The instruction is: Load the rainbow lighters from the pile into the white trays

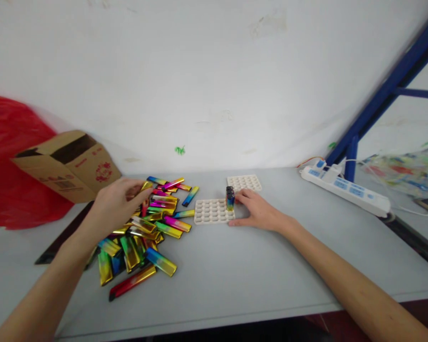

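Note:
A loose pile of shiny, multicoloured lighters [164, 204] lies on the left of the grey table. My left hand [116, 202] is over the pile's back left, thumb and fingers closed on a gold-coloured lighter [147, 185]. In the middle lies a white tray [209, 211] with rows of holes. Upright lighters [230, 198] with black tops and blue-yellow bodies stand in its right end. My right hand [255, 209] is at that end, thumb and fingers apart, the thumb by the front corner and the fingertips close beside the standing lighters.
Another white holed tray [248, 182] lies behind. On the left are an open cardboard box [74, 166], a red plastic bag [14, 161] and a dark flat panel [57, 242]. A white power strip [345, 190] and a blue metal frame [374, 90] are on the right.

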{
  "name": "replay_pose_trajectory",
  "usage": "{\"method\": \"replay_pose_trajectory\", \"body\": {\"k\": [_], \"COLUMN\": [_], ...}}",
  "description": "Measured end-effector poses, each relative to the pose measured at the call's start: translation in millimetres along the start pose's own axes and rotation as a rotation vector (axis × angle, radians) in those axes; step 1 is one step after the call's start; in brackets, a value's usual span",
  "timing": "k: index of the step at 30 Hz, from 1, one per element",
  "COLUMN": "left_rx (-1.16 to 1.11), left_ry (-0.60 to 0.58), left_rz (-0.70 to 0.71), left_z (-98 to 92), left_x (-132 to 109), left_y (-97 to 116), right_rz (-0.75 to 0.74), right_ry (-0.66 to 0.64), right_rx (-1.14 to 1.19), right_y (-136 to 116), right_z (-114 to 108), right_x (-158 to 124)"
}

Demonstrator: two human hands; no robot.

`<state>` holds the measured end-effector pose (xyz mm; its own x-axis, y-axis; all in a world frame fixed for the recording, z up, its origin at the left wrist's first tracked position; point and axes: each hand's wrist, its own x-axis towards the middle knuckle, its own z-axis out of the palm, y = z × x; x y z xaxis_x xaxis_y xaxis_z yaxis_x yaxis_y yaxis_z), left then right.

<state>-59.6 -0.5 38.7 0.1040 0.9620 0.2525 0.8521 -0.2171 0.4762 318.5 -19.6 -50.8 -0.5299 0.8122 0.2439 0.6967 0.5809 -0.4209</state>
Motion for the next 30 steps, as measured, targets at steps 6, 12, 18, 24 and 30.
{"method": "replay_pose_trajectory", "body": {"k": [6,12,18,24,30], "left_rx": [-0.956,-1.368,-1.377,-1.330,-1.183], "left_ry": [-0.274,-0.682,-0.760,-0.638,-0.378], "left_rz": [-0.059,-0.307,-0.339,-0.286,-0.153], "left_z": [33.4,68.0,76.0,74.9,76.9], "left_x": [-7,-21,-33,-32,-32], "left_y": [63,86,77,76,70], "right_rz": [0.011,0.002,0.008,-0.003,0.006], "right_ry": [0.007,0.013,-0.002,-0.001,-0.017], "right_rx": [-0.007,-0.001,-0.004,0.000,0.003], "right_y": [0,1,-1,0,-1], "right_z": [0,2,-1,0,-1], "right_x": [-2,-3,-3,-3,-3]}}
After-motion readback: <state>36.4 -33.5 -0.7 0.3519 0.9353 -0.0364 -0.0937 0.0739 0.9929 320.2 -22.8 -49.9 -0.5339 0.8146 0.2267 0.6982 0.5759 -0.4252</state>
